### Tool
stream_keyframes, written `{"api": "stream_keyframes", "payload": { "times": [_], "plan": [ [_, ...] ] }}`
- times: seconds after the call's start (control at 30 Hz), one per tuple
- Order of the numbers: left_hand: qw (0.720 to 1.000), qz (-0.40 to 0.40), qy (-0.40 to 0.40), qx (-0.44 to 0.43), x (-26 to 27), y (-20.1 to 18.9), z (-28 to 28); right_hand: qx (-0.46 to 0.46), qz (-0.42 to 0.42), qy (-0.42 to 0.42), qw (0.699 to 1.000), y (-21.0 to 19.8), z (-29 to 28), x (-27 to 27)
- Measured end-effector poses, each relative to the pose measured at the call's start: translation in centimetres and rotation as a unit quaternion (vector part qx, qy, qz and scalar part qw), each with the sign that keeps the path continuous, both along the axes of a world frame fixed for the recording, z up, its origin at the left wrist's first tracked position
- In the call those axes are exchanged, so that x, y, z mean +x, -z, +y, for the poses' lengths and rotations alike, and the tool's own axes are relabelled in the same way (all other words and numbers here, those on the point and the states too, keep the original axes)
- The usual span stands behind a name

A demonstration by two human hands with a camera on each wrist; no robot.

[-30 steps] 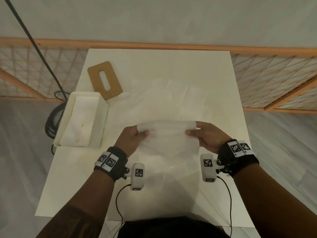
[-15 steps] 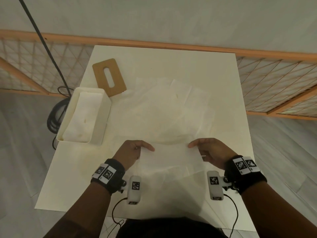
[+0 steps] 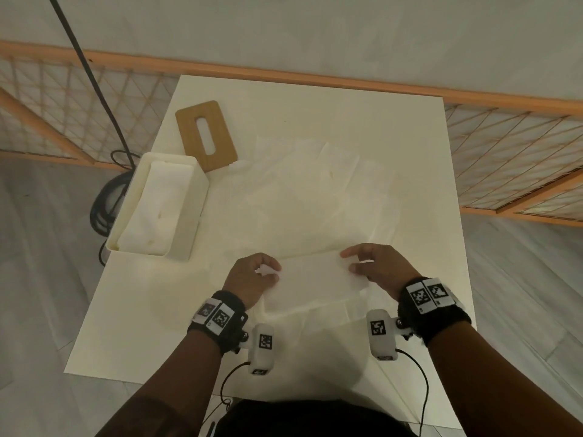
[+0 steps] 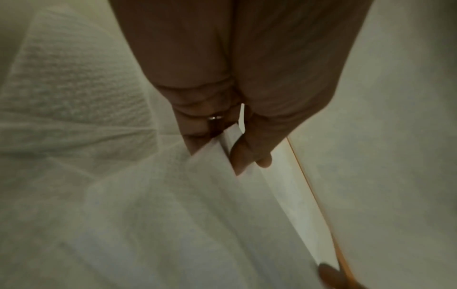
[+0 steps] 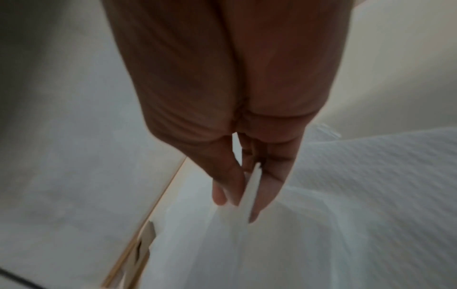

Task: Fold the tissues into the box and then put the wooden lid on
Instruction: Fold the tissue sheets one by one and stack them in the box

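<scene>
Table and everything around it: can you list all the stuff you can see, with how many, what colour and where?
table: one, cream, centre of the head view
box: one, cream, open, table's left edge, white tissues inside
wooden lid: one, brown with a slot, flat on the table beyond the box
held tissue: one, white, pinched at both ends
loose tissues: white, overlapping, spread mid-table; count unclear
railing: one, orange with mesh, behind the table
cable: black, coiled on the floor left of the table
wristbands: two, black with white tags
left hand: one, pinches the tissue
right hand: one, pinches the tissue
</scene>
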State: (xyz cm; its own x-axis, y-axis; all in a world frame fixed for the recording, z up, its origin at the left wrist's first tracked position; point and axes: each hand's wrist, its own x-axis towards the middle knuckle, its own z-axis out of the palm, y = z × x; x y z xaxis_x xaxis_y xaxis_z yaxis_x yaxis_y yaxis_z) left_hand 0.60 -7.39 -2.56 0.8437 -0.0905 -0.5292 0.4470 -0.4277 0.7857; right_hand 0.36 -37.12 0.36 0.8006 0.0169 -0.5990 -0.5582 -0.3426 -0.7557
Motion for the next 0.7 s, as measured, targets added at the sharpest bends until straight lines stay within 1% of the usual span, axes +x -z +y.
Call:
{"api": "stream_keyframes", "payload": {
  "times": [0.1, 0.13, 0.2, 0.27, 0.3, 0.4, 0.5, 0.53, 0.6, 0.63, 0.67, 0.7],
  "plan": [
    [0.992, -0.050, 0.062, 0.099, -0.3, 0.0, -0.8, -0.095, 0.016, -0.045, 0.994, 0.8, 0.1, 0.0],
    [0.988, -0.067, 0.073, 0.120, -0.5, -0.1, -1.1, -0.138, 0.005, -0.056, 0.989, 0.9, 0.3, 0.0],
    [0.980, -0.105, 0.094, 0.141, -0.8, 0.0, -1.4, -0.233, -0.045, -0.057, 0.970, 0.8, 1.1, 0.4],
    [0.970, -0.129, 0.130, 0.162, -1.0, 0.1, -1.4, -0.282, -0.081, -0.054, 0.954, 0.7, 2.4, 1.5],
    [0.965, -0.129, 0.148, 0.172, -1.1, 0.1, -1.3, -0.294, -0.077, -0.065, 0.950, 1.0, 3.3, 2.2],
    [0.954, -0.122, 0.183, 0.206, -1.5, -0.3, -1.7, -0.339, -0.028, -0.118, 0.933, 1.9, 5.9, 4.5],
    [0.946, -0.136, 0.192, 0.223, -1.6, -0.4, -2.0, -0.389, -0.004, -0.204, 0.898, 3.5, 7.5, 6.3],
    [0.945, -0.138, 0.192, 0.225, -1.7, -0.4, -2.0, -0.401, 0.003, -0.217, 0.890, 4.1, 7.6, 6.7],
    [0.942, -0.145, 0.196, 0.230, -1.7, -0.2, -2.1, -0.397, 0.005, -0.208, 0.894, 4.2, 7.7, 7.1],
    [0.941, -0.149, 0.196, 0.232, -1.8, -0.2, -2.1, -0.387, 0.004, -0.194, 0.902, 3.7, 7.7, 7.3],
    [0.941, -0.153, 0.195, 0.232, -1.8, -0.3, -2.1, -0.355, -0.011, -0.159, 0.921, 3.0, 7.6, 7.4],
    [0.939, -0.158, 0.195, 0.235, -1.8, -0.2, -2.1, -0.308, -0.027, -0.106, 0.945, 2.1, 7.4, 7.6]
  ]
}}
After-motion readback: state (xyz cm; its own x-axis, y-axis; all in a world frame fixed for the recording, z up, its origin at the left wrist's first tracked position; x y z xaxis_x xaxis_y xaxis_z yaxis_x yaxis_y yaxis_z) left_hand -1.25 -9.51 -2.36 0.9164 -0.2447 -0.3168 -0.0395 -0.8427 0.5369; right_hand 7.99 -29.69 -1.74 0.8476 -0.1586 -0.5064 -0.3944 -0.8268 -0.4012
